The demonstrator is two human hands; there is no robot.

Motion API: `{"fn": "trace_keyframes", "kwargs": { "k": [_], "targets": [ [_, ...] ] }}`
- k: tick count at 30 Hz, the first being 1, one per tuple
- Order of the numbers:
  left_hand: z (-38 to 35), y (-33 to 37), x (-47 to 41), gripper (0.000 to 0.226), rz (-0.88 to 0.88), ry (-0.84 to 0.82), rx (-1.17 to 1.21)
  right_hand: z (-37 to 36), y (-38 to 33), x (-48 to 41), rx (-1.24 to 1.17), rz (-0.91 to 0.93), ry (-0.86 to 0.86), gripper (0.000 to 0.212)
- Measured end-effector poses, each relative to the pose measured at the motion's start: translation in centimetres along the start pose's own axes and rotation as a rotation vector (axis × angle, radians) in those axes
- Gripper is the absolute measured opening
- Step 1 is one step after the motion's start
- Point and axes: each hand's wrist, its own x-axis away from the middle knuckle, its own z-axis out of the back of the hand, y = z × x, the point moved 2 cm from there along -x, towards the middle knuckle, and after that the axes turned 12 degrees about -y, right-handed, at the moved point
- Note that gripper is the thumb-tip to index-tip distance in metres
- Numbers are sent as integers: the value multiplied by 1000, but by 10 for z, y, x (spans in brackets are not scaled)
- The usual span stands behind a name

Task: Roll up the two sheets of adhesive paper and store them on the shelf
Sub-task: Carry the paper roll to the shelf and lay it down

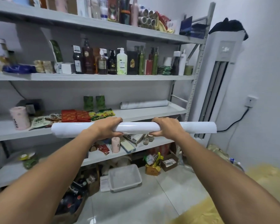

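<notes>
- Head view: both arms reach forward in the middle of the frame. Together they hold a white roll [136, 127] of adhesive paper, which lies horizontal in front of the shelf [152, 113].
- The left hand [106, 128] is curled over the roll from above, with the thumb underneath, and grips it left of the middle.
- The right hand [166, 128] grips in the same way, right of the middle. Both ends of the roll stick out beyond the hands.
- A second roll [144, 104] lies on the shelf board at centre right, near the back.
- Red packets [75, 115] lie on the same board, further left.
- A grey tub [124, 177] stands on the floor at lower centre.
- A tall white air conditioner [220, 78] stands at the right.
</notes>
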Motion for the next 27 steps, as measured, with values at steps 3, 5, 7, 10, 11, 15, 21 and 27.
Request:
{"fn": "trace_keyframes", "kwargs": {
  "k": [3,5,7,10,11,15,21,27],
  "targets": [
    [-4,-29,-25,42,-33,8,-29,-8,-1,-30,-7,-30,1,47],
    [-5,-51,-41,43,-45,10,-42,-12,-4,-54,2,-46,2,48],
    [-6,-75,-56,45,-50,11,-74,-19,-8,-81,7,-72,-3,50],
    [-2,-108,-77,44,-52,-15,-112,-26,-14,-117,3,-106,-10,48],
    [-1,-118,-85,44,-60,-24,-119,-26,-15,-127,6,-115,-5,47],
    [0,-158,-117,47,-102,-12,-139,-31,-19,-165,19,-157,6,50],
    [-19,-196,-157,45,-160,0,-96,-51,-14,-209,60,-185,-6,52],
    [-39,-226,-206,46,-189,-23,-45,-80,5,-253,33,-201,-39,54]
  ]
}}
